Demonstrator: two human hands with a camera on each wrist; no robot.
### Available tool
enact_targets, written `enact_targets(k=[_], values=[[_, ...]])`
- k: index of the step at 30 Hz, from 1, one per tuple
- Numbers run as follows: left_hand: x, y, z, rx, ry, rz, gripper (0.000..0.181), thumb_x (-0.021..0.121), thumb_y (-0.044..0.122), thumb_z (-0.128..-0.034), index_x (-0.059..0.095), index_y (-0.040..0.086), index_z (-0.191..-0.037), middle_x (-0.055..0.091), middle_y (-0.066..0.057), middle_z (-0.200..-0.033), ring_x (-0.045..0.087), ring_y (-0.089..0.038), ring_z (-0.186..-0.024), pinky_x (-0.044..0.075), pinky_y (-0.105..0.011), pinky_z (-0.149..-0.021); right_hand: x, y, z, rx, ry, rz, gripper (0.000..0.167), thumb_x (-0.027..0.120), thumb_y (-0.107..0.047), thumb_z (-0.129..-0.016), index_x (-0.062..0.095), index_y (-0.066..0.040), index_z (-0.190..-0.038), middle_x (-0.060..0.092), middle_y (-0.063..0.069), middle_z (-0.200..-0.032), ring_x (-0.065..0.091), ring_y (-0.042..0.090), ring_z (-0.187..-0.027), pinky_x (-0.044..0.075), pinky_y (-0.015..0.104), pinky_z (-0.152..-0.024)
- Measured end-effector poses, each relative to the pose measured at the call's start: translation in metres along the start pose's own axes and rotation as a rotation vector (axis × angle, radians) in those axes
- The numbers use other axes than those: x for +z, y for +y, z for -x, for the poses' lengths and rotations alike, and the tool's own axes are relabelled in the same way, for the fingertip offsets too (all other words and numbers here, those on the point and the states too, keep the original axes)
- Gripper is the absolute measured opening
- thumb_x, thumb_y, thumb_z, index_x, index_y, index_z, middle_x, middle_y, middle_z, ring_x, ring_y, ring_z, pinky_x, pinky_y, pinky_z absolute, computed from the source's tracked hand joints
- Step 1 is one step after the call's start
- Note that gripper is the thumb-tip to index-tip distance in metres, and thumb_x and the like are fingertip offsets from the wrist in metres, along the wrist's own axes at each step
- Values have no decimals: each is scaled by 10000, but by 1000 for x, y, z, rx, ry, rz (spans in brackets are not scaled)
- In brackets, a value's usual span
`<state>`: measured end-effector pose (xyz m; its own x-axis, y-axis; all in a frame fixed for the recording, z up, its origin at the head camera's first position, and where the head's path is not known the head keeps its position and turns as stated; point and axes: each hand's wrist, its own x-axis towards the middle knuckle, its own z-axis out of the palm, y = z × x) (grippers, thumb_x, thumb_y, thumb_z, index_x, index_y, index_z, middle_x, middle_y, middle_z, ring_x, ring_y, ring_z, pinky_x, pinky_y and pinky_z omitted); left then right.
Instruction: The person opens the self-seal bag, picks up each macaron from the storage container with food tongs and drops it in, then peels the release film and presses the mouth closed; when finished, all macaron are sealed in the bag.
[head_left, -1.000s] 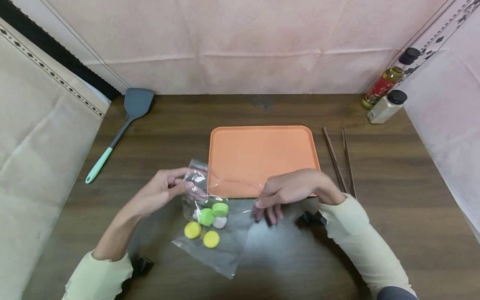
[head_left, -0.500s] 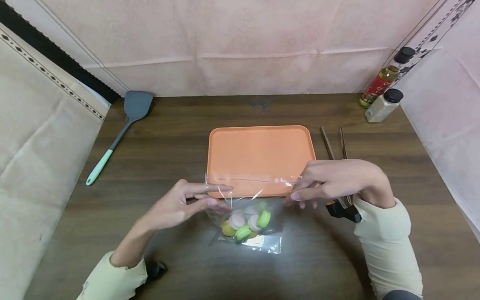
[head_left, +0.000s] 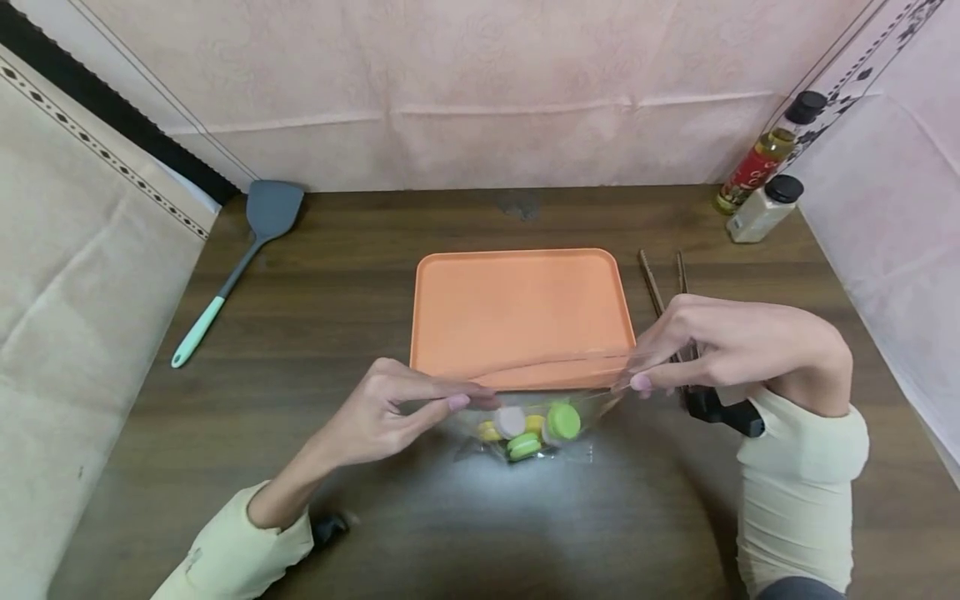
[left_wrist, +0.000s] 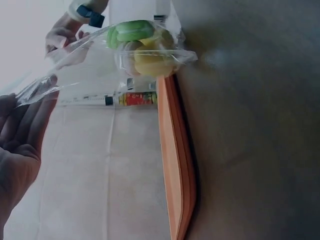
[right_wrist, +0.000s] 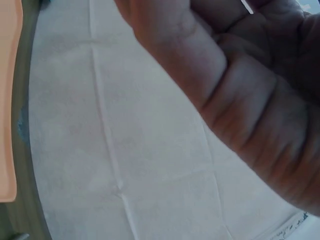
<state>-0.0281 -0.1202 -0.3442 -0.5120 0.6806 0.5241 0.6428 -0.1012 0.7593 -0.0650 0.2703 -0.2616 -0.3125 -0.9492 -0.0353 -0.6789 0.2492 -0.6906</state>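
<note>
The table (head_left: 420,533) is surfaced in dark brown wood grain, marked by a grey patch (head_left: 519,205) at the back and a soft glare (head_left: 525,500) toward the front. It is bounded at back, left and right by creased pale cloth (head_left: 480,83), trimmed with dark-patterned borders (head_left: 105,153); a black strip (head_left: 112,107) is seen at upper left.

The brown table (head_left: 465,542) bears an orange tray (head_left: 517,308), spatula (head_left: 241,267), metal rods (head_left: 650,282) (partly hidden), bottle (head_left: 754,171) and jar (head_left: 759,215).
</note>
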Motion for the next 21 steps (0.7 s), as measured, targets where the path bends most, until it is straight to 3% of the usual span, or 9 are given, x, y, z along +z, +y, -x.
enact_targets(k=[2, 4, 6, 10, 13, 16, 21], values=[[3, -3, -3, 54, 7, -11, 304, 643, -155, -984, 798, -65, -1229, 827, -151, -1183, 793, -67, -996, 542, -142, -706, 0, -2, 4, 17, 14, 4, 319, 657, -60, -1096, 806, -305, -1236, 714, -218, -932, 622, -53, -761, 519, 146, -717], [8, -6, -6, 69, 29, 17, 294, 622, -141, -1006, 785, -83, -1244, 819, -176, -1195, 809, -155, -1062, 599, -193, -840, -1, -3, 7, 54, 29, 15, 291, 681, -91, -1091, 817, -314, -1219, 743, -231, -979, 635, -61, -764, 524, 153, -730], [13, -8, -9, 40, 64, 98, 279, 585, -122, -1050, 758, -117, -1269, 804, -218, -1210, 791, -249, -1168, 628, -301, -970, -3, -2, 10, 84, 37, 22, 270, 699, -106, -1085, 834, -313, -1194, 757, -233, -1015, 642, -63, -760, 524, 155, -729], [29, -7, -15, -67, 186, 290, 292, 510, -66, -1125, 677, -196, -1326, 756, -324, -1237, 778, -283, -1208, 614, -445, -1030, -5, 4, 13, 81, 47, 10, 270, 721, -85, -1068, 854, -309, -1142, 767, -210, -1012, 667, -35, -785, 528, 152, -718], [40, -5, -18, -121, 285, 346, 317, 497, -25, -1146, 636, -222, -1352, 740, -363, -1225, 786, -287, -1187, 619, -479, -1003, -5, 10, 14, 72, 38, -44, 273, 719, -52, -1063, 865, -267, -1147, 799, -170, -1044, 724, 3, -834, 560, 162, -748], [47, -3, -21, -136, 344, 317, 316, 505, -29, -1143, 628, -219, -1363, 748, -363, -1198, 798, -287, -1152, 629, -466, -980, -5, 14, 17, 102, 29, -76, 257, 724, -64, -1063, 871, -264, -1127, 810, -166, -1038, 743, 14, -836, 582, 188, -750], [54, -3, -22, -140, 445, 167, 235, 565, -78, -1096, 723, -187, -1233, 773, -327, -1163, 807, -211, -1100, 652, -370, -918, -6, 13, 19, 247, 21, -93, 195, 746, -134, -1061, 876, -262, -1129, 793, -194, -970, 712, 1, -745, 581, 222, -673]])
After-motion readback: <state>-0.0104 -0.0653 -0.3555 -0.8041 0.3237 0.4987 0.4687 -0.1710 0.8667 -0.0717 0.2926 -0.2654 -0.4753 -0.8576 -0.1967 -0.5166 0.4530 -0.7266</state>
